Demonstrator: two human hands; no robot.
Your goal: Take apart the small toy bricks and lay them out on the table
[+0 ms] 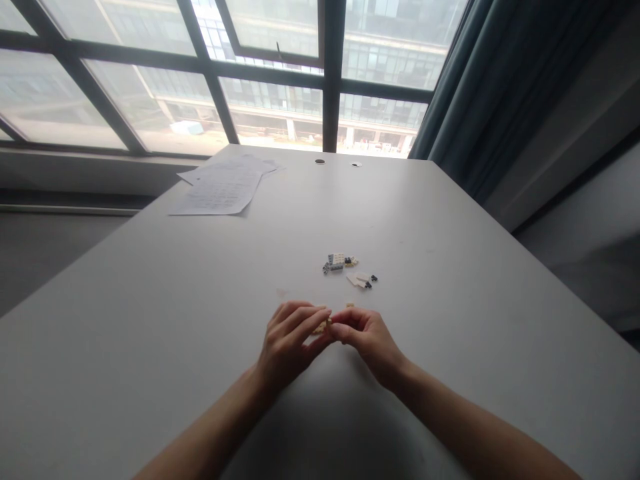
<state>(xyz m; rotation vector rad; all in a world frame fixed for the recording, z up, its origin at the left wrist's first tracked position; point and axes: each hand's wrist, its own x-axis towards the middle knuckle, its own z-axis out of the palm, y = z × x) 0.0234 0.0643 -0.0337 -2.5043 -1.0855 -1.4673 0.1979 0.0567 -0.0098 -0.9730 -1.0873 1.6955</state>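
I judge the small pale-yellow plastic building-brick piece to be light, stiff and hard, not fragile, though small enough to slip from a loose pinch. I would take it by its outer edges, between thumb and fingertip, leaving the studded face free.

It is just above the near middle of a broad, smooth white tabletop, between two bare hands. The left hand is grasping it, fingers arched over the far side and thumb underneath. The right hand has thumb and forefinger pinched together at the piece's right end.

What shows of it is pale yellow with small bumps, which I take for studs; fingers hide the rest, so I cannot tell its full shape or whether it is several parts joined.

Just beyond the right fingers lies a tiny cream-coloured plastic block. Farther off sit a cluster of grey, white and black plastic bricks and some flat white plastic pieces with black ends.
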